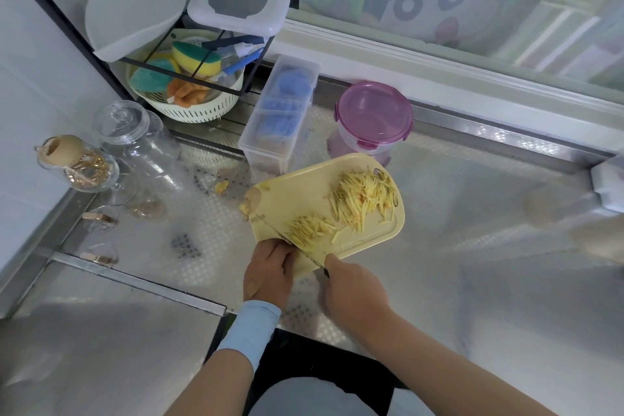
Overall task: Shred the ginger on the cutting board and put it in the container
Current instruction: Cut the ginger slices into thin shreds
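The metal counter (472,246) carries a pale yellow cutting board (297,192), set at an angle with its near edge toward the person. Behind the board's far corner stands a round container with a pink clip lid (373,115), closed, and just to the left of it a clear rectangular box (280,111). A slotted cream basket of sponges (189,105) and glass jars (135,135) sit further left.

The shredded ginger lies on the board in two heaps: a large pile (363,196) at the far right end, well apart from both hands, and a small pile (309,228) just beyond the knife (312,258), right beside the left fingers. A loose ginger scrap (222,186) lies on the counter left of the board.

The knife blade slants across the board's near left part, with its edge down on the board.

The right hand (354,287) has its grip closed round the knife handle, thumb along the top, forearm coming in from the lower right. The left hand (268,275), with a light blue cuff at the wrist, rests knuckles-up at the board's near edge, fingers curled down against the blade's left side; whether that grip pins any ginger under it I cannot tell.
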Demonstrator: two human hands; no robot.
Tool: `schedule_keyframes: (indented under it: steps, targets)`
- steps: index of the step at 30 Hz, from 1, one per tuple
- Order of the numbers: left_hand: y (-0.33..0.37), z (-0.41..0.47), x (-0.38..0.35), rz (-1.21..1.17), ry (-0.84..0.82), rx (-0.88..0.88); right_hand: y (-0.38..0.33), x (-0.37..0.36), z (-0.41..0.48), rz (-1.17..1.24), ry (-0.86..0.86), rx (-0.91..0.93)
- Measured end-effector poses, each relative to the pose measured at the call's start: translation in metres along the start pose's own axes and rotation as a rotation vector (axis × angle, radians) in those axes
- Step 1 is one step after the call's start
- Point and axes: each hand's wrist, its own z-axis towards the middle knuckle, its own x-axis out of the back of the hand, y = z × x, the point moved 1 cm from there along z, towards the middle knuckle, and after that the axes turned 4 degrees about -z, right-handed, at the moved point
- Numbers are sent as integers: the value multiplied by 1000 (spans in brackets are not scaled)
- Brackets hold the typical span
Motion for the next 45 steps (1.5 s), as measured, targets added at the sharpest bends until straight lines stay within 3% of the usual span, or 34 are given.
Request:
schedule_keyframes:
  steps: [23,45]
  targets:
    - [2,-1,4,4,4,22,3,-8,-5,12,46,-20]
    - [0,-1,0,9,-33,10,-20,8,17,-11,-42,19]
